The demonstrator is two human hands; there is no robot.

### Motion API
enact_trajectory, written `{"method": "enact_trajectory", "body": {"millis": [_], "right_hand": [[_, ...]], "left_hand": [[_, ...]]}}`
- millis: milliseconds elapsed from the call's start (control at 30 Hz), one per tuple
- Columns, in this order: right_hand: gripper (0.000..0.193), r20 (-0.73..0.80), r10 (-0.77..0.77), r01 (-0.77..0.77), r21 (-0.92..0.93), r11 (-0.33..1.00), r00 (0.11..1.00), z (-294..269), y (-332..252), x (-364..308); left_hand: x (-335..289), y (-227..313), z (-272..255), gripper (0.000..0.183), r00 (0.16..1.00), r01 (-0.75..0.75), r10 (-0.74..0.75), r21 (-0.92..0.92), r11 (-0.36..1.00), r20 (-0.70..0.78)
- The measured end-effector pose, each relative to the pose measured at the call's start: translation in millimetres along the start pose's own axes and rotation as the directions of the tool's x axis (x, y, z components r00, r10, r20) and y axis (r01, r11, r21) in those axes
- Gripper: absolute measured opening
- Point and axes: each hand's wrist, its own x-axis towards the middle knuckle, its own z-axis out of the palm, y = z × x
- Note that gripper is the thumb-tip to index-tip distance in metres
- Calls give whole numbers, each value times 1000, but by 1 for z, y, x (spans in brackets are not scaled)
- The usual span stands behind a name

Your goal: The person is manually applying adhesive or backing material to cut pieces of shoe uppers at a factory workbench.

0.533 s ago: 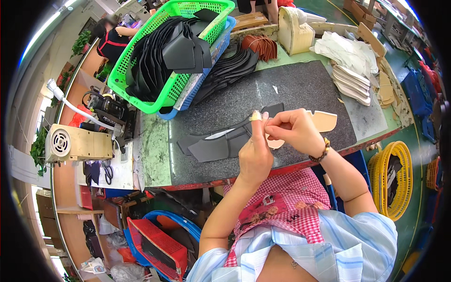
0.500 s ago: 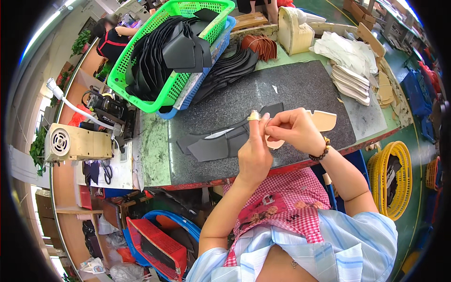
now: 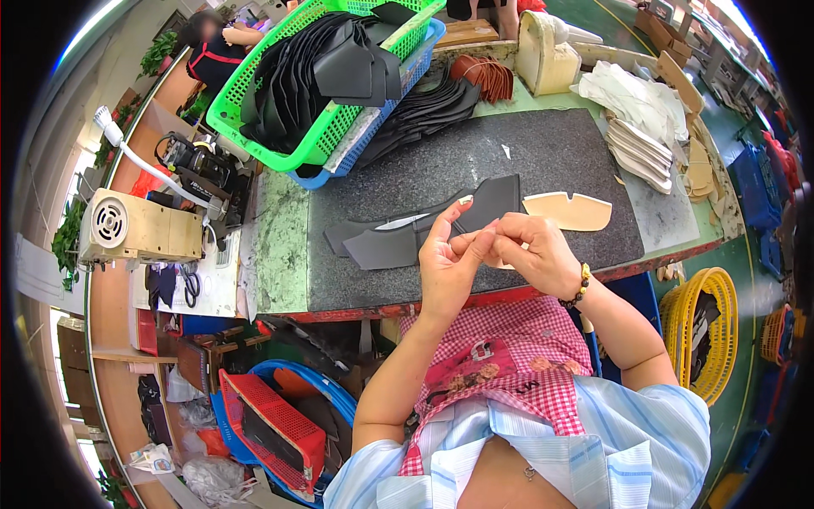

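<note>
Above the near part of a dark speckled work board (image 3: 543, 148), my two hands meet at the fingertips. My left hand (image 3: 449, 265) has one finger raised, with a pale yellowish covering on its tip. Its thumb presses against the fingers of my right hand (image 3: 539, 256), which are closed in a pinch. Anything between the fingers is too small or hidden to make out. Beneath and behind the hands lie flat black leather-like pieces (image 3: 380, 249), one overlapping another. A cream cut piece (image 3: 575, 211) with a small notch lies beyond my right hand.
A green basket (image 3: 292, 159) of black pieces stands over a blue one (image 3: 314, 180) at the back left. Stacked white pieces (image 3: 638, 157) lie at the right. A sewing machine (image 3: 144, 227) stands left. A yellow basket (image 3: 721, 339) stands right of the table.
My hands have come slightly lower and nearer to me. The left raised finger has moved away from the right hand's fingertips, while the thumb now meets them. The view has shifted a little.
</note>
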Motion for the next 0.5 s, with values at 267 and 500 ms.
{"method": "enact_trajectory", "body": {"millis": [267,500], "right_hand": [[3,95,-511,515,-30,856,854,-14,-3,-66],[61,626,241,-582,421,695,741,-35,64,-108]], "left_hand": [[44,-10,-40,34,985,161,-154,94,983,-74],[1,36,-5,16,842,-540,364,618,571,399]]}}
